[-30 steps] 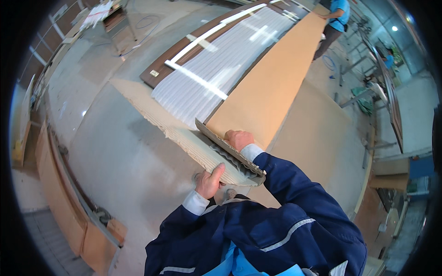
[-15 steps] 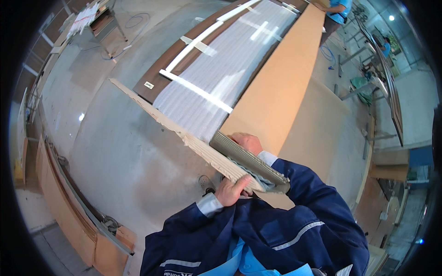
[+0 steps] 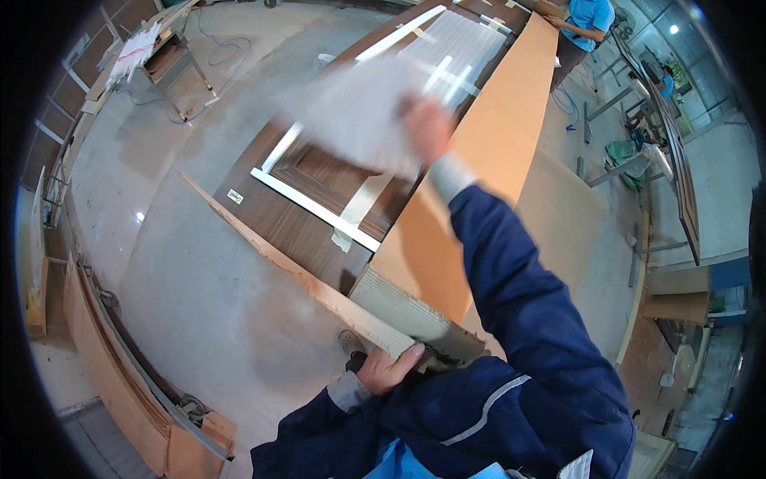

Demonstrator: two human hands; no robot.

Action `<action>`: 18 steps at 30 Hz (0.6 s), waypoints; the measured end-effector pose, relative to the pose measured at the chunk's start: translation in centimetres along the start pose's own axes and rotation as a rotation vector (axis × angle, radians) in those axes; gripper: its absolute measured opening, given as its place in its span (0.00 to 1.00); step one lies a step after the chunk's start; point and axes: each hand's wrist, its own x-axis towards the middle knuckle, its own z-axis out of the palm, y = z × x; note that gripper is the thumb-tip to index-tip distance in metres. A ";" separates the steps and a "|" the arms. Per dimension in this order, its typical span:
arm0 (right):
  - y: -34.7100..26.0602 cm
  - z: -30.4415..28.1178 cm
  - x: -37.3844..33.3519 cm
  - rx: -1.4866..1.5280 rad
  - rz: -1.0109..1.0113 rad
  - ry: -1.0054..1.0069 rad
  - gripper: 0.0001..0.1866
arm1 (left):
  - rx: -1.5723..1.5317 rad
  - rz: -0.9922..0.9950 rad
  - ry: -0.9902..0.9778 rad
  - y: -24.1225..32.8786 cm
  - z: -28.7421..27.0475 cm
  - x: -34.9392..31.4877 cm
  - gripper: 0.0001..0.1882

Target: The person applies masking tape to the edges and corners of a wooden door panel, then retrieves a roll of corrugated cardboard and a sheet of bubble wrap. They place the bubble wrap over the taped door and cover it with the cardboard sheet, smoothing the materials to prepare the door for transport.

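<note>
My left hand (image 3: pixel 384 371) grips the near end of a cardboard sheet, with the thumb on top of its torn flap (image 3: pixel 331 299). My right hand (image 3: pixel 428 132) is stretched far forward and smeared by motion. It holds a thin white foam sheet (image 3: pixel 351 108), whose near end is lifted and folded back. Beneath lies a dark brown wood-grain door panel (image 3: pixel 263 203), with white strips (image 3: pixel 311 203) and pale tape (image 3: pixel 363 207) on it. Long tan cardboard (image 3: pixel 487 152) runs along the panel's right side, its corrugated grey-brown end (image 3: pixel 407 311) folded up near me.
At the far end a person in a light blue shirt (image 3: pixel 589 24) has a hand at the cardboard. A small table (image 3: pixel 171 68) stands far left; cardboard pieces (image 3: pixel 120 359) lean at lower left. Trestles and a panel (image 3: pixel 670 152) stand on the right, near a blue hose (image 3: pixel 565 104).
My right hand has left the folded cardboard end and moved forward, lifting the foam sheet back off the panel's near part. My left hand still grips the cardboard, slightly lower.
</note>
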 end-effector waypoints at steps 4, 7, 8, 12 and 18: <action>14.9 -9.6 6.8 -0.996 0.439 -0.138 0.08 | -0.057 -0.140 -0.080 -0.6 0.2 2.7 0.17; 23.1 -11.5 1.4 -0.124 0.985 0.169 0.04 | -0.134 -0.266 -0.101 -1.3 0.6 5.5 0.19; 24.2 -10.8 -0.6 0.734 1.092 0.656 0.04 | -0.168 -0.337 -0.117 -1.6 0.7 6.5 0.20; 23.3 -9.2 -10.4 1.038 1.230 0.743 0.06 | -0.212 -0.538 -0.139 -3.1 1.2 10.2 0.24; 16.2 -12.9 -24.1 1.009 1.301 0.130 0.28 | -0.285 -0.827 -0.072 -6.0 2.1 15.1 0.25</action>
